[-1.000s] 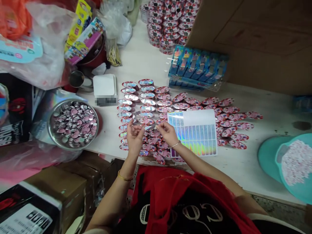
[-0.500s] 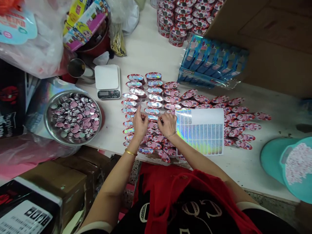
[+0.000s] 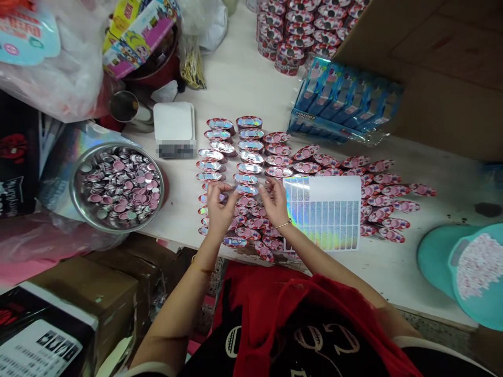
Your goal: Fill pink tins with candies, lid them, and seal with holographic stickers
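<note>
My left hand (image 3: 220, 207) hovers at the left of a small oval container (image 3: 247, 190) with a shiny holographic sticker across its top. Its thumb and forefinger are apart, with nothing seen between them. On the container's right side is my right hand (image 3: 276, 203), thumb and fingers also spread and holding nothing visible. Two columns of stickered containers (image 3: 250, 145) stand beyond my hands. Others to the right show pink round discs (image 3: 279, 160) on top. A sheet of holographic stickers (image 3: 324, 214), partly peeled to white backing, lies over some containers beside my right wrist.
A steel bowl (image 3: 75, 196) of small pink and silver discs stands left, near a white scale (image 3: 174, 121). Blue boxes in clear wrap (image 3: 346, 99) and stacked red-printed containers (image 3: 288, 57) are at the back. A turquoise bucket (image 3: 436, 256) stands at the right.
My hands have moved apart from above the container, the left one leftward and the right one slightly right. Their pinched fingers have opened, and the sticker now lies uncovered on the container between them.
</note>
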A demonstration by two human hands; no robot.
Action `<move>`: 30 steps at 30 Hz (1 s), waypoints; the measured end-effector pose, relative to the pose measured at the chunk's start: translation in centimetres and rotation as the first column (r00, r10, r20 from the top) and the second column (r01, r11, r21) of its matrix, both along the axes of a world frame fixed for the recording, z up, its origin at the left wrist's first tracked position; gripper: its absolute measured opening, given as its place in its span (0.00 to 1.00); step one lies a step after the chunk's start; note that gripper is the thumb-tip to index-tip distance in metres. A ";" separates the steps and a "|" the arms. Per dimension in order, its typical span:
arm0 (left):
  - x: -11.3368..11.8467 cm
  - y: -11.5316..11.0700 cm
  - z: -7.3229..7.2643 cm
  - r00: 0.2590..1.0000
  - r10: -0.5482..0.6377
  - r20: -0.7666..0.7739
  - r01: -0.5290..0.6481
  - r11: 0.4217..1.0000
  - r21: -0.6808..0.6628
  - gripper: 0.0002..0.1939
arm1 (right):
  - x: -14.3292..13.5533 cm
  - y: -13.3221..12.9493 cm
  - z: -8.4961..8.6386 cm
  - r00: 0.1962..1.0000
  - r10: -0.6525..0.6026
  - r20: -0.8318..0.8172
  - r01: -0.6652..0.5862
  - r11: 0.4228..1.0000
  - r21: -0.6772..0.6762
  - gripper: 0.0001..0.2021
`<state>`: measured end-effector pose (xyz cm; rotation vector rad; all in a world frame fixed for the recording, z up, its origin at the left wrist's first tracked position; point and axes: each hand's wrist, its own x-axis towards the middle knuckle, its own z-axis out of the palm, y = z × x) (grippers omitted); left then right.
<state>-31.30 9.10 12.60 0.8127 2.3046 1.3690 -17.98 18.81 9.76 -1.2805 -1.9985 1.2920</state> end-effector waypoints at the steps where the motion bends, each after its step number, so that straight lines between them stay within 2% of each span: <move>1: 0.4 -0.4 0.7 0.994 0.007 0.109 -0.009 1.000 0.024 0.08 | 0.1 -0.3 0.2 0.998 -0.030 -0.046 0.025 0.994 -0.103 0.21; 4: 1.5 -1.3 1.4 0.908 0.051 0.416 -0.074 0.996 0.039 0.08 | 0.5 -1.5 0.3 0.987 -0.024 -0.156 -0.041 0.914 -0.404 0.22; 6: 1.9 -1.7 0.8 0.855 0.118 0.505 -0.140 0.990 0.005 0.08 | 0.7 -2.1 0.0 0.982 -0.006 -0.191 -0.088 0.871 -0.483 0.21; 7: 2.0 -1.8 0.2 0.848 0.152 0.508 -0.165 0.986 -0.020 0.07 | 0.8 -2.3 -0.1 0.983 0.000 -0.186 -0.091 0.872 -0.480 0.20; 9: 2.0 -1.9 -1.1 0.881 0.189 0.433 -0.177 0.982 -0.068 0.07 | 0.9 -2.6 -0.2 0.991 0.035 -0.126 -0.083 0.912 -0.401 0.19; 12: 1.7 -1.9 -2.7 0.970 0.152 0.190 -0.134 0.985 -0.107 0.05 | 0.9 -2.5 -0.2 0.988 0.138 0.075 -0.126 0.981 -0.146 0.15; 14: 1.5 -1.8 -3.3 0.992 0.123 0.030 -0.118 0.982 -0.145 0.04 | 0.6 -2.4 -0.2 0.952 0.205 0.226 -0.214 0.977 0.017 0.13; 16: 1.5 -1.8 -3.9 0.991 0.100 -0.088 -0.117 0.969 -0.216 0.04 | 0.3 -2.2 -0.2 0.904 0.254 0.344 -0.306 0.946 0.105 0.12; 19: 1.8 -1.8 -4.5 0.977 0.041 -0.208 -0.111 0.935 -0.336 0.03 | -0.1 -2.2 -0.5 0.832 0.315 0.457 -0.420 0.895 0.148 0.13; 22: 2.2 -1.8 -5.0 0.963 -0.022 -0.268 -0.094 0.906 -0.412 0.03 | -0.2 -2.1 -1.0 0.785 0.354 0.509 -0.482 0.865 0.141 0.13; 25: 2.2 -2.0 -4.9 0.956 -0.038 -0.291 -0.103 0.884 -0.456 0.04 | -0.3 -2.2 -1.3 0.799 0.336 0.499 -0.452 0.882 0.130 0.14; 27: 2.1 -2.1 -4.4 0.954 -0.005 -0.301 -0.140 0.877 -0.459 0.10 | -0.3 -2.1 -1.2 0.818 0.343 0.461 -0.445 0.886 0.129 0.20; 30: 2.3 -1.1 -3.5 0.950 0.014 -0.311 -0.142 0.908 -0.394 0.16 | 0.7 -1.3 -0.5 0.842 0.395 0.368 -0.477 0.863 0.164 0.26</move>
